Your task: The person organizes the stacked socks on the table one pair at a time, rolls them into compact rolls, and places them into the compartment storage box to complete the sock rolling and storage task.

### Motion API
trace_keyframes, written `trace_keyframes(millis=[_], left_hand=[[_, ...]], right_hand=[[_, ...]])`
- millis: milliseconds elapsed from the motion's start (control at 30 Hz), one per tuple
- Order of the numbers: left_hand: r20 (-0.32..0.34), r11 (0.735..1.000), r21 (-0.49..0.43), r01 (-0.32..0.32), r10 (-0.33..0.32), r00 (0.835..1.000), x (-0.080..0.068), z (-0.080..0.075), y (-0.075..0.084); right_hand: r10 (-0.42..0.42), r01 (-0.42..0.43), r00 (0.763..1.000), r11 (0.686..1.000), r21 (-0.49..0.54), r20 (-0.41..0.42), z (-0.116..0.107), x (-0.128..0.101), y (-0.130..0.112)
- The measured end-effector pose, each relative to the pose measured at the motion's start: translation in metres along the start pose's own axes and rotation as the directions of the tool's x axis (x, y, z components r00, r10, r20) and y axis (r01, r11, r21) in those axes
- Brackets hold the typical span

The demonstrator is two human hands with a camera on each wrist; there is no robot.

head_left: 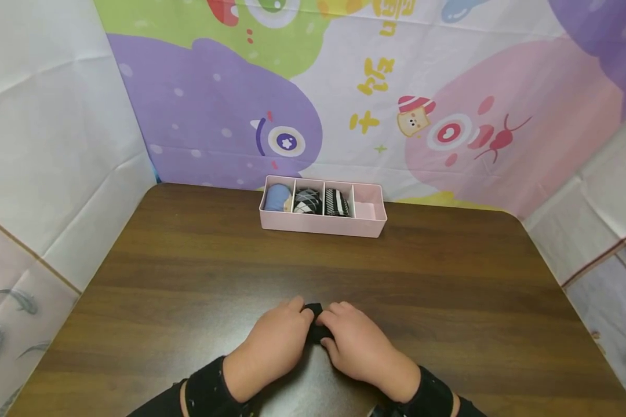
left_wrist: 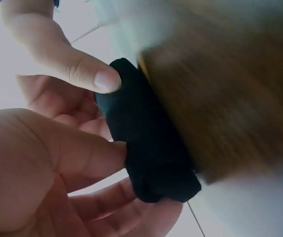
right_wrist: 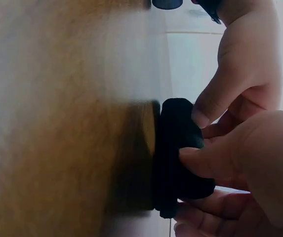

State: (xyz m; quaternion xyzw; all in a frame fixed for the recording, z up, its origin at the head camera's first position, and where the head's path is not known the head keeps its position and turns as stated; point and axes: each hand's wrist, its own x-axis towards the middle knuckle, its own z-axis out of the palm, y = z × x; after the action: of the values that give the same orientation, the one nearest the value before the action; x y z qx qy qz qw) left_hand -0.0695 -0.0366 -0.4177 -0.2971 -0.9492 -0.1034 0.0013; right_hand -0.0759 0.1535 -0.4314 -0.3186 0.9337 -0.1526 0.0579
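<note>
Your left hand (head_left: 273,341) and right hand (head_left: 357,344) meet over a small black sock bundle (head_left: 315,324), thumbs and fingers curled round it and pressing it down on the dark wood-grain table (head_left: 448,301). From the wrist views the bundle (left_wrist: 146,148) is a soft, matte knit, rolled into a thick oval pad with a folded lip at one end (right_wrist: 178,158). You look to be at the tail of the rolling step, squeezing the roll tight. Well ahead of your hands sits a pink plastic organizer (head_left: 323,223), rigid and divided: three cells hold rolled socks, blue, checked and striped, and the cell (head_left: 367,205) on your right side is bare. The next move likely calls for keeping the pinch firm so the roll does not spring loose when lifted.
</note>
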Motion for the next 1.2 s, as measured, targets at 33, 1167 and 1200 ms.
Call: trace_keyframes(millis=[33, 1167, 1200], left_hand=[[-0.006, 1.000, 0.015, -0.006, 0.006, 1.000, 0.0002, -0.0003, 0.0002], [0.087, 0.997, -0.040, 0.071, -0.067, 0.994, 0.0015, -0.0041, 0.0002], [0.087, 0.997, -0.025, 0.077, -0.075, 0.993, 0.0008, -0.0043, 0.0007]], right_hand=[[-0.002, 0.002, 1.000, 1.000, 0.006, -0.001, 0.0001, -0.0003, 0.0000], [0.046, -0.041, 0.999, 0.983, 0.176, -0.024, 0.0029, -0.0009, 0.0054], [0.047, -0.041, 0.999, 0.983, 0.178, -0.026, 0.0031, -0.0010, 0.0051]])
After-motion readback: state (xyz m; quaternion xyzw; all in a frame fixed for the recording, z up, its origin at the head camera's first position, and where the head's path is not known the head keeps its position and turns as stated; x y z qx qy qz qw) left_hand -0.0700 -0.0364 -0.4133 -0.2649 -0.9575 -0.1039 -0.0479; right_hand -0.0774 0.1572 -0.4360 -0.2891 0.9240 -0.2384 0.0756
